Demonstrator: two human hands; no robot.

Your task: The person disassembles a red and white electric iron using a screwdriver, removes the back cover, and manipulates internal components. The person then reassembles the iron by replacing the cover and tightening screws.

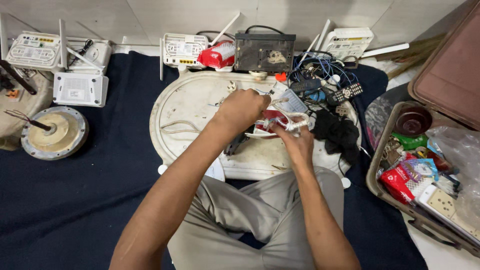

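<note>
On tray (pixel 190 100), two hands, one iron (pixel 280 122)

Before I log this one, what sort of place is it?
Probably a home electronics repair spot on the floor: white routers along the wall, a low white tray table and a case of spare parts.

Oval worktop (pixel 200 102), centre frame: white plastic, scuffed, matt. Floor covering (pixel 75 200), lower left: dark navy cloth, soft nap. Routers (pixel 80 89), upper left: white plastic, vented, dull. Round motor part (pixel 52 132), left: bare metal, dusty. Red pouch (pixel 217 54), top centre: glossy plastic film. Trousers (pixel 260 210): grey woven cloth. Suitcase lid (pixel 450 70), right: brown, matt.
</note>
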